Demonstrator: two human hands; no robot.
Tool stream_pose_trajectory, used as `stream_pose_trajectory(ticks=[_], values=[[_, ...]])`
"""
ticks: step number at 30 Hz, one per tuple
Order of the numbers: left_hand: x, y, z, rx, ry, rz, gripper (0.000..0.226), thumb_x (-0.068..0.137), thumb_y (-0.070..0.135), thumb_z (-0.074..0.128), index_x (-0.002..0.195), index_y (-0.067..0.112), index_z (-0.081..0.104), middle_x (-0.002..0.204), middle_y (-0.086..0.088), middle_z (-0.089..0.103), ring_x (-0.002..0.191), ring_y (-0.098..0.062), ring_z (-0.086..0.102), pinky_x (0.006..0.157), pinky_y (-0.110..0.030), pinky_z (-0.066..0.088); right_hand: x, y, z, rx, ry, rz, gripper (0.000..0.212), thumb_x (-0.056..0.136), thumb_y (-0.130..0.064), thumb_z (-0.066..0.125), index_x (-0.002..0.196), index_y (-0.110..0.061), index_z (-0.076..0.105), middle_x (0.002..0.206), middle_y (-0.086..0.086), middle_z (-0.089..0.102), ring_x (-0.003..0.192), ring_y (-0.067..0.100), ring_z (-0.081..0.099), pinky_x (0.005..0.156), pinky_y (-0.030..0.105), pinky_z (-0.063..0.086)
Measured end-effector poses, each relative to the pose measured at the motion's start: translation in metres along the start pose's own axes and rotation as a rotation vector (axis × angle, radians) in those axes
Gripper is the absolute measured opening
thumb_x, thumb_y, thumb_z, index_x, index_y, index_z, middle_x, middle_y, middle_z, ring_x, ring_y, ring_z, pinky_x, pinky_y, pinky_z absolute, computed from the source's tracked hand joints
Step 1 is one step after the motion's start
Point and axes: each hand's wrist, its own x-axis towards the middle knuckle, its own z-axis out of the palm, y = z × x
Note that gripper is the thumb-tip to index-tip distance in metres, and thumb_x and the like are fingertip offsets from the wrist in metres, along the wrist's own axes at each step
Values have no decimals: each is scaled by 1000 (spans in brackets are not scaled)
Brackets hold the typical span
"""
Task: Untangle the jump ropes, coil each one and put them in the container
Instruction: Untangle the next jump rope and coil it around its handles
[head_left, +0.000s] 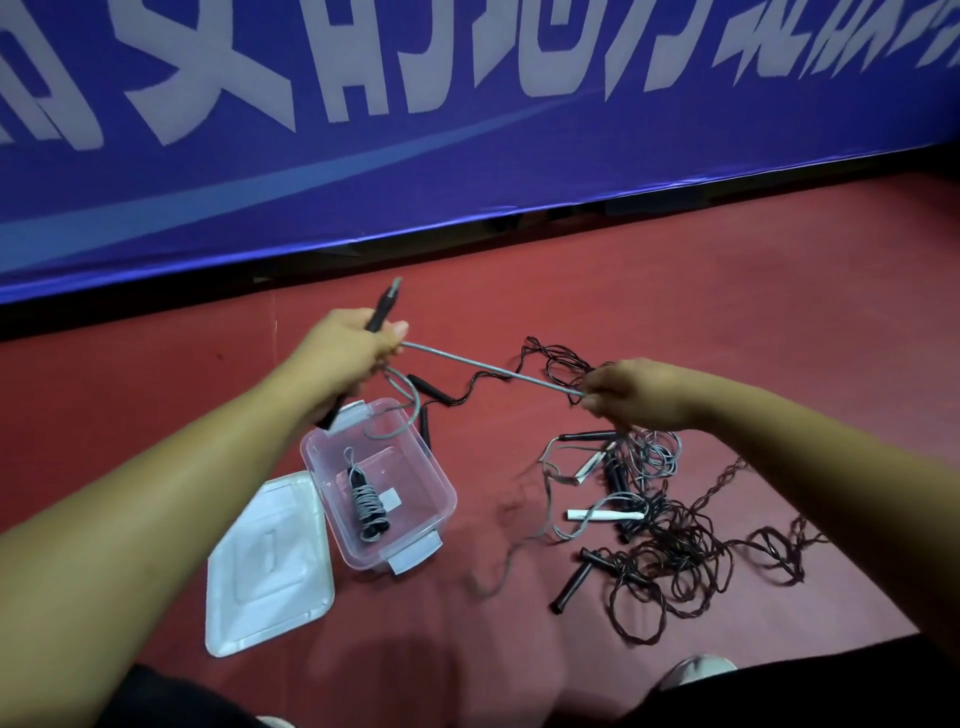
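Note:
My left hand (348, 353) grips the black handles (383, 306) of a grey jump rope above the clear plastic container (439, 480). Its grey cord (488, 370) runs taut to my right hand (631, 397), which pinches it. A loop of the same cord hangs from my left hand over the container's far rim. Inside the container lies one coiled grey rope with black handles (368, 504). On the red floor under my right hand sits a tangled pile of ropes (649, 519), grey and dark brown, with black and white handles.
The container's white lid (270, 566) lies flat on the floor to its left. A thin black rope with two handles (431, 397) lies beyond the container. A blue banner barrier (467, 130) runs along the far side. My shoe (698, 667) shows at the bottom right.

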Motion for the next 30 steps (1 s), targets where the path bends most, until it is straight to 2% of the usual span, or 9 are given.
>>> stream_pose_trajectory(ticks=[2, 4, 7, 9, 13, 15, 19, 23, 30], values=[[4, -8, -8, 27, 18, -31, 27, 97, 24, 61, 72, 13, 58, 44, 7, 45, 37, -8, 31, 37, -16, 21, -5, 12, -2, 28, 40, 34, 27, 101, -23, 53, 74, -25, 53, 72, 1, 66, 65, 14, 58, 65, 29, 45], [9, -15, -10, 205, 58, -24, 29, 96, 26, 62, 70, 14, 58, 50, 2, 48, 43, -15, 36, 44, -21, 26, -5, 13, -2, 2, 61, 48, 27, 100, -20, 53, 74, -24, 55, 70, -1, 63, 62, 12, 56, 60, 27, 40], [11, -12, -10, 563, 110, 85, 25, 94, 30, 61, 73, 16, 60, 62, -1, 64, 56, -23, 60, 62, -29, 48, 0, -2, -1, -24, 73, 54, 24, 100, -19, 52, 78, -20, 62, 66, -1, 60, 58, 14, 55, 54, 27, 37], [2, -3, -5, 613, 54, 126, 12, 94, 27, 60, 85, 22, 65, 65, 2, 69, 56, -19, 69, 70, -32, 56, 1, -14, -2, 10, 78, 18, 25, 99, -21, 53, 77, -20, 63, 66, 1, 62, 58, 14, 57, 55, 27, 39], [-31, 24, 30, 370, -187, 271, 14, 95, 19, 62, 105, 28, 68, 71, 3, 71, 51, -13, 68, 55, -19, 46, -2, -46, -7, 23, 93, -92, 23, 99, -23, 54, 77, -22, 62, 64, 0, 63, 61, 16, 63, 57, 27, 44], [-39, 31, 47, 225, -291, 269, 14, 98, 21, 60, 108, 27, 67, 61, -2, 67, 44, -11, 61, 45, -16, 40, -3, -63, -9, 52, 121, -151, 22, 99, -24, 55, 79, -20, 63, 65, 1, 66, 62, 14, 65, 61, 29, 47], [-38, 30, 57, 118, -390, 134, 22, 101, 28, 54, 86, 14, 63, 54, 0, 55, 42, -13, 38, 40, -19, 30, -8, -75, -15, 202, 209, -214, 21, 99, -25, 58, 81, -18, 66, 64, 0, 68, 58, 7, 61, 61, 26, 48], [-31, 39, 53, -29, -312, 103, 32, 99, 23, 56, 69, 16, 49, 46, 8, 38, 39, -9, 24, 37, -15, 20, -12, -63, -19, 216, 208, -248, 16, 101, -23, 56, 89, -17, 65, 69, -4, 67, 60, 3, 59, 58, 15, 42], [-4, 24, 18, -106, -58, -20, 32, 99, 21, 56, 68, 17, 49, 52, 3, 36, 39, -7, 22, 36, -12, 16, -6, -8, -6, 116, 107, -48, 16, 101, -22, 54, 87, -21, 62, 70, -8, 66, 70, 13, 62, 60, 19, 42]])
